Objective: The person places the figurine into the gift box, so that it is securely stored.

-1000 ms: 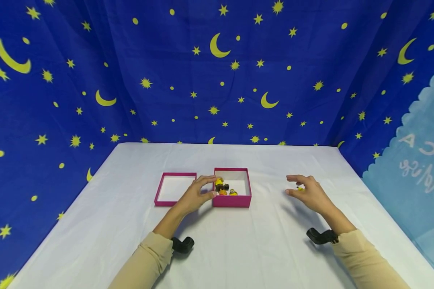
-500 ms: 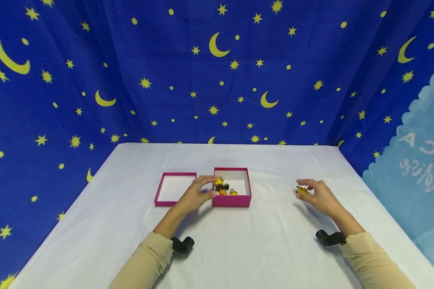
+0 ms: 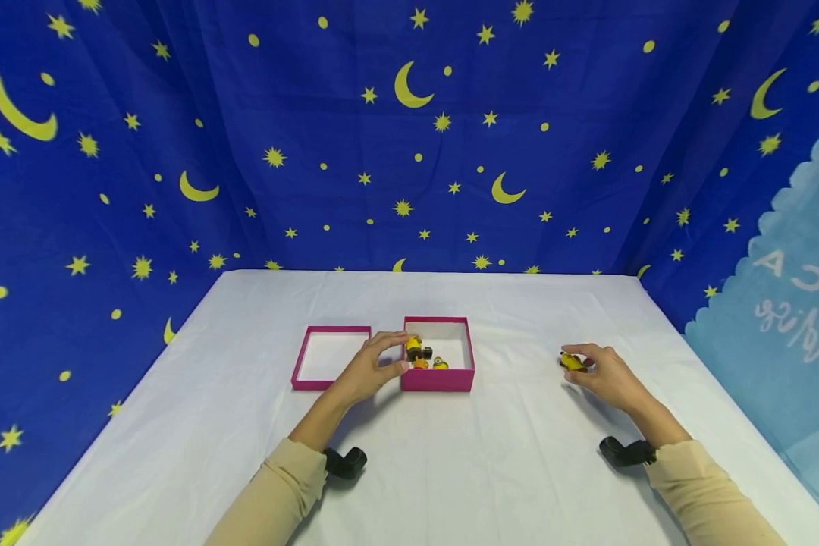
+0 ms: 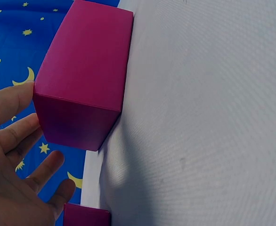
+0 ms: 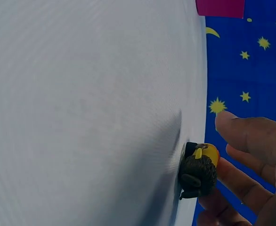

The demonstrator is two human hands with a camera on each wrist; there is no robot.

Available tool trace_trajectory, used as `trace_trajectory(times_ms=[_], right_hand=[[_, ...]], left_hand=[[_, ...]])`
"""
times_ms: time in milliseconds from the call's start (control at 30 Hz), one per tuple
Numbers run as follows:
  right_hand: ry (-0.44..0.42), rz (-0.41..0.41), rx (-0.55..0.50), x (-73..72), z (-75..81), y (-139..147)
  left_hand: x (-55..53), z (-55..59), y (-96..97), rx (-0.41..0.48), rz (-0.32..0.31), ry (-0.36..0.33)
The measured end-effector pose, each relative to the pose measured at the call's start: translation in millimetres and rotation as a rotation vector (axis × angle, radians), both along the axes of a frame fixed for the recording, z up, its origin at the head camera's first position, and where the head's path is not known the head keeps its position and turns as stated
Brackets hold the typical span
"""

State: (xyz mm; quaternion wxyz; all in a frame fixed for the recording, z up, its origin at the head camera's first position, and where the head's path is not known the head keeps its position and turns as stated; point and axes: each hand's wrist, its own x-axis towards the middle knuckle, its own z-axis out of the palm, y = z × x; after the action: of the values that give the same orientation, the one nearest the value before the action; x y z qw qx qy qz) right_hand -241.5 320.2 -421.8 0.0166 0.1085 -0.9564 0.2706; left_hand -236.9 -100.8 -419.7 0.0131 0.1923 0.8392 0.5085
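Note:
My left hand (image 3: pixel 368 370) rests at the left side of a pink box (image 3: pixel 437 381), its thumb and index fingertips at the box rim. In the left wrist view its fingers are spread beside the box wall (image 4: pixel 84 56). Inside the open box lie a yellow minion figure (image 3: pixel 415 346) with black shoes, a small orange-yellow piece (image 3: pixel 420 364) and a goggled minion figure (image 3: pixel 440 364). At the right, my right hand (image 3: pixel 607 373) has its thumb and fingers around a yellow-and-dark toy figure (image 3: pixel 573 362) at the table. The right wrist view shows the thumb apart from that figure (image 5: pixel 198 175).
The pink-rimmed box lid (image 3: pixel 324 356) lies left of the box, partly behind the left hand. A white cloth covers the table (image 3: pixel 478 462). Blue star-and-moon curtains (image 3: pixel 409 152) stand behind and beside it. Each wrist wears a black camera mount (image 3: pixel 346 462).
My right hand has moved right and slightly toward me, its thumb and fingers coming around the toy figure. My left hand and the box have stayed put.

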Motion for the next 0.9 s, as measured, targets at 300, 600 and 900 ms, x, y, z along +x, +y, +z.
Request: trace_trajectory(times_ms=[300,600,900], right_hand=[[-0.055,0.000,-0.015,3.9,-0.1,-0.9],[-0.047,0.003,-0.008,5.9,-1.3,-2.8],[-0.076,-0.002,0.003,3.2,-1.3,-3.5]], left_hand=[[0.5,1.8,0.1,-0.005,0.010,0.001],[0.6,1.0,-0.3,-0.006,0.001,0.009],[0.1,0.3,-0.2,-0.006,-0.003,0.008]])
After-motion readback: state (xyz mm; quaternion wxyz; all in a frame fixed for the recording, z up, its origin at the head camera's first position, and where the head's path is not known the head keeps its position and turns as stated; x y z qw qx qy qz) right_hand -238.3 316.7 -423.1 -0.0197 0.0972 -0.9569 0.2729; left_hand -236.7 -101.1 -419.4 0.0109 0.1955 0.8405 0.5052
